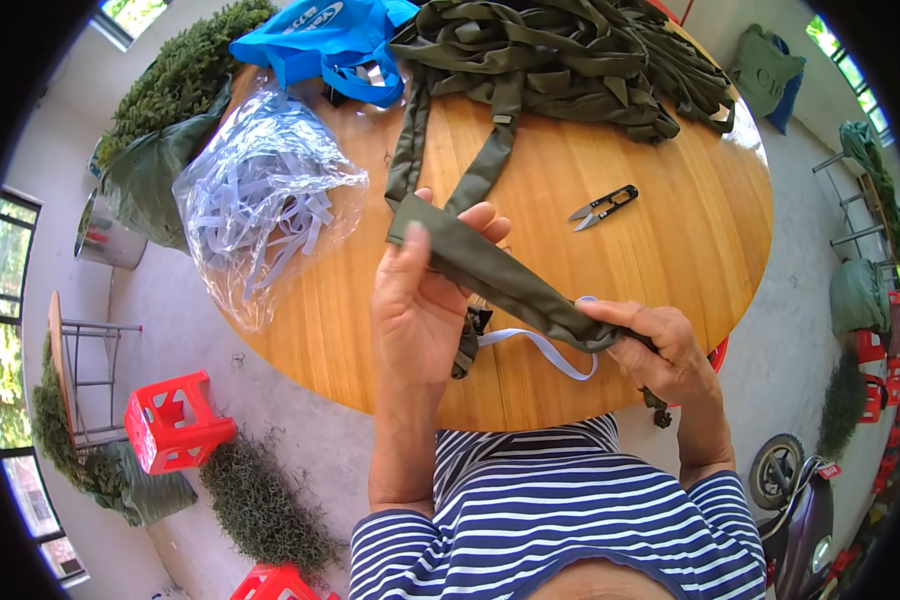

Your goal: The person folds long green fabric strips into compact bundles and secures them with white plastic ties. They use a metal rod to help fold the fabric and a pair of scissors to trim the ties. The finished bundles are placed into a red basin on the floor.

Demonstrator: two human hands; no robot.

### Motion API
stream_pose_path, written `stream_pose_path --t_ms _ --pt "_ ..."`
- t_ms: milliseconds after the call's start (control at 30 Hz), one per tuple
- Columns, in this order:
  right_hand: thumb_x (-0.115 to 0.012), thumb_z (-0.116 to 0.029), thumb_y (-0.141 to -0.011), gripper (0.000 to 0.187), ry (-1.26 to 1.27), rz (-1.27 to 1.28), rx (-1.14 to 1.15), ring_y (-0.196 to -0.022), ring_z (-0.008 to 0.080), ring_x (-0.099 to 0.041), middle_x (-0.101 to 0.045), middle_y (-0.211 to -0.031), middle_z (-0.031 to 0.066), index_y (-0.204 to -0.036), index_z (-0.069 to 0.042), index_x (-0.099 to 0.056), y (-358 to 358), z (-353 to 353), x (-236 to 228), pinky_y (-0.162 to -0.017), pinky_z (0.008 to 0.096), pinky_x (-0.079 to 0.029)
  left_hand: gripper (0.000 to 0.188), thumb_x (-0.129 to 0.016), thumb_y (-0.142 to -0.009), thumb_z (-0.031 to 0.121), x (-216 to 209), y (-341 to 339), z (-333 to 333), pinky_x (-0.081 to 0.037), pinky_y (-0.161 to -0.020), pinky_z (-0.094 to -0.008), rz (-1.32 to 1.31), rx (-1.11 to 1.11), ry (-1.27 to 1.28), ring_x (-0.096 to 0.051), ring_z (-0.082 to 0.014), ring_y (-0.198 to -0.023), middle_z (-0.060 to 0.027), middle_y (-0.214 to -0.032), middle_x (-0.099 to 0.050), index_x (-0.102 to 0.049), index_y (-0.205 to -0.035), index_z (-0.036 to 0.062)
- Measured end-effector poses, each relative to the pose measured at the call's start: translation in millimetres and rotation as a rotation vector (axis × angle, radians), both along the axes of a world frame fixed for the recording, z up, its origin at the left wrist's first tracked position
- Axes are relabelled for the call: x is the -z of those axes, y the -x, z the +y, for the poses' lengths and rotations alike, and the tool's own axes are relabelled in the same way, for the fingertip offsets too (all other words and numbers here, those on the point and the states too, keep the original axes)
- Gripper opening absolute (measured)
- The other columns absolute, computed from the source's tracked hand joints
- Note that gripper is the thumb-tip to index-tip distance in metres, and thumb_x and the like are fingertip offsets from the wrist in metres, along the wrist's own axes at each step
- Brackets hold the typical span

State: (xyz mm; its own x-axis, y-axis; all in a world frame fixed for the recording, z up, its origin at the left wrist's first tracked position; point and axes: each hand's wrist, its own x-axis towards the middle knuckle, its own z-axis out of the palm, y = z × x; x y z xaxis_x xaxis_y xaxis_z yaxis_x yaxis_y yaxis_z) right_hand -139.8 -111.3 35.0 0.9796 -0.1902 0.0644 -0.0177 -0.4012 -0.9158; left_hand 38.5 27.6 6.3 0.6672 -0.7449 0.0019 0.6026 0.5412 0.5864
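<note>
An olive-green fabric strap (pixel 505 280) stretches slantwise between my two hands over the near part of the table. My left hand (pixel 415 315) pinches its wider, flat end, thumb on top and fingers behind. Bunched at its other end, the strap is gripped by my right hand (pixel 665 350), lower and to the right. A white elastic band (pixel 545 347) loops below the strap beside the right hand. Under the strap, next to my left wrist, lies a small dark bunched piece (pixel 467 345), partly hidden. Thread snips (pixel 605 207) with black handles rest on the table beyond my right hand.
The round wooden table (pixel 670 255) carries a heap of olive straps (pixel 570 65), a blue bag (pixel 320 45) and a clear plastic bag (pixel 270 190) of white elastic strips. A red stool (pixel 175 422), green artificial foliage (pixel 265 505) and a motorbike (pixel 805 520) stand around it.
</note>
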Motion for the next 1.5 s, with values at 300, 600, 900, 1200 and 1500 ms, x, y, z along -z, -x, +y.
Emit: stream_pose_path --t_ms 300,600,900,1200,1500 --pt "-0.048 0.002 -0.08 0.032 -0.145 0.272 0.094 -0.065 0.0137 -0.054 -0.058 -0.081 0.0071 -0.112 -0.002 -0.053 -6.7 -0.7 -0.8 -0.058 0.0243 -0.041 0.037 -0.049 -0.087 0.007 12.2 39.8 -18.2 -0.05 -0.08 -0.0358 -0.045 0.066 -0.283 -0.057 -0.0274 -0.097 -0.018 -0.104 -0.057 -0.036 -0.12 -0.0025" --pt "-0.055 -0.001 -0.076 0.048 0.3 -0.02 0.233 -0.085 0.0283 -0.06 -0.058 -0.099 0.0126 -0.122 -0.01 -0.043 -23.6 15.3 17.1 -0.067 0.0321 -0.048 0.035 -0.051 -0.086 0.01 35.1 45.3 -26.7 -0.05 -0.079 -0.0319 -0.068 0.165 -0.357 -0.059 -0.0223 -0.094 -0.0166 -0.102 -0.059 -0.042 -0.118 -0.0029" --pt "-0.054 0.001 -0.078 0.043 0.088 -0.038 0.025 -0.086 0.0232 -0.059 -0.059 -0.1 0.0134 -0.12 -0.005 -0.046 -12.3 -5.1 23.2 -0.073 0.0293 -0.046 0.033 -0.04 -0.09 0.012 19.3 23.7 -12.9 -0.04 -0.094 -0.0367 0.052 0.051 0.005 -0.047 -0.0293 -0.112 -0.0204 -0.118 -0.049 -0.041 -0.119 -0.0036" --pt "-0.052 0.003 -0.08 0.04 -0.049 0.113 -0.043 -0.081 0.0162 -0.058 -0.06 -0.095 0.0094 -0.119 -0.004 -0.046 -10.3 -5.7 17.5 -0.069 0.0259 -0.045 0.032 -0.045 -0.09 0.011 23.2 36.4 -21.1 -0.049 -0.085 -0.0366 0.008 -0.019 -0.133 -0.054 -0.0269 -0.103 -0.015 -0.111 -0.054 -0.041 -0.119 -0.0011" --pt "-0.057 -0.007 -0.079 0.043 0.209 0.022 0.173 -0.069 0.0224 -0.062 -0.061 -0.084 0.0126 -0.12 -0.005 -0.045 -22.4 21.2 21.7 -0.061 0.0293 -0.047 0.032 -0.046 -0.09 0.011 27.3 45.9 -26.7 -0.048 -0.085 -0.0331 0.032 0.016 -0.155 -0.056 -0.0234 -0.099 -0.0166 -0.11 -0.055 -0.043 -0.119 -0.0007"
